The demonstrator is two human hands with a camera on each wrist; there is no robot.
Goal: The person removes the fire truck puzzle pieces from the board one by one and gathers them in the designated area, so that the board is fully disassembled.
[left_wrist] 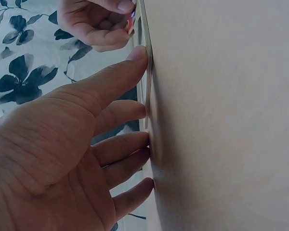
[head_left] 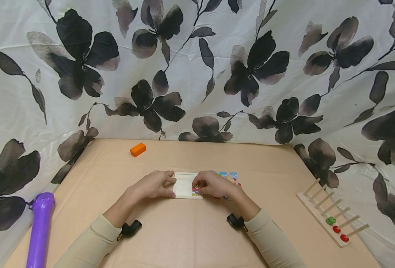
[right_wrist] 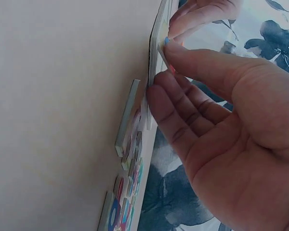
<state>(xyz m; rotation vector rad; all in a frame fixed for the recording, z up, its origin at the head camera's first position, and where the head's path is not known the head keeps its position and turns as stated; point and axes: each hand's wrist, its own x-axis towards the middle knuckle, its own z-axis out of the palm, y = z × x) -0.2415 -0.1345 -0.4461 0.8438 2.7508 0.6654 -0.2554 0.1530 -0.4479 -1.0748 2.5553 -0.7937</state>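
A shallow pale wooden puzzle tray (head_left: 185, 185) lies on the table in front of both hands. Its left edge is touched by the thumb and fingertips of my left hand (head_left: 155, 185), with the fingers spread and fairly straight in the left wrist view. Over the tray's right part, my right hand (head_left: 214, 185) pinches a small colourful flat puzzle piece (head_left: 195, 191) between thumb and fingers. Most of that piece is hidden by the fingers. Several more flat printed pieces (head_left: 233, 175) lie just right of the tray, partly behind the right hand; their edges (right_wrist: 127, 118) show in the right wrist view.
An orange block (head_left: 138, 149) lies at the back left of the table. At the left edge stands a purple tube (head_left: 41, 230). A wooden peg board (head_left: 321, 216) with upright sticks and a few red and green pieces sits at the right. Floral cloth (head_left: 197, 74) hangs behind.
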